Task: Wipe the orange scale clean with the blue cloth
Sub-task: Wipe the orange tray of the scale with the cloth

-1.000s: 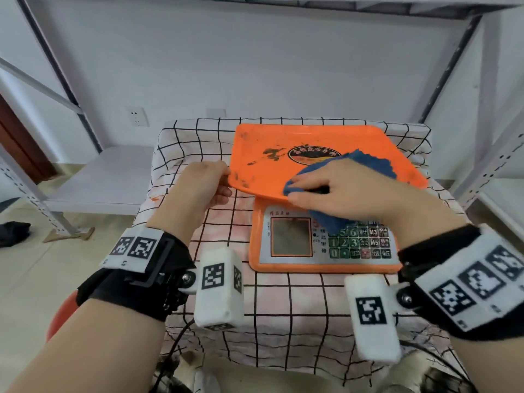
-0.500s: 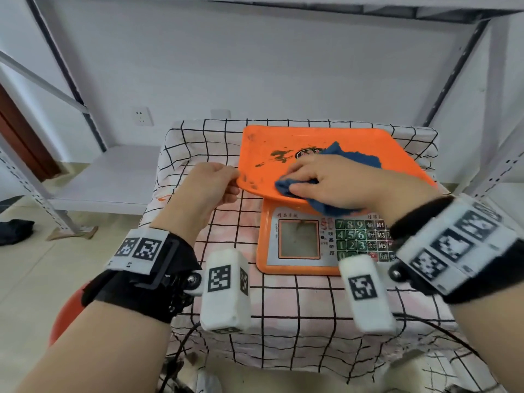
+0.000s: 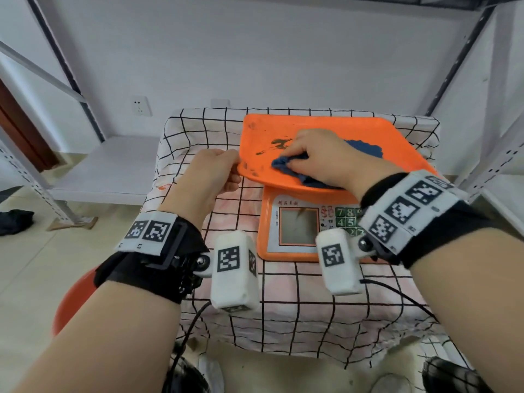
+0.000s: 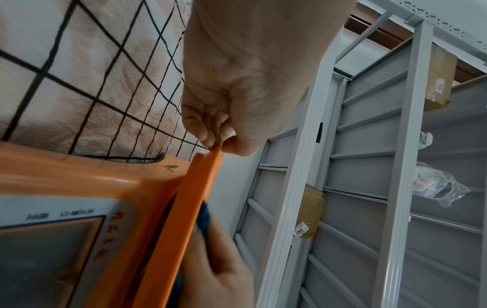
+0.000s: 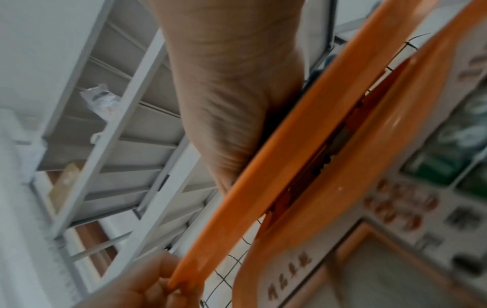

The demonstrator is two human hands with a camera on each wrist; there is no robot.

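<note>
Right hand point(image 3: 320, 157) grip bunches the blue cloth point(image 3: 289, 163) on the orange scale point(image 3: 326, 131) pan; dark smears point(image 3: 279, 144) lie just beyond its fingertips. Left hand point(image 3: 209, 177) grip pinches the pan's near-left corner. Recommend firm overlapping strokes, pan steadied.

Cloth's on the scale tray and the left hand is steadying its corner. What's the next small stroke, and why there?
Probably push the blue cloth a little forward and left, onto the dark smears just beyond the right hand. They remain on the orange tray, right next to the bunched cloth, and the left hand pinches the tray's near-left corner, so it should stay steady.
</note>
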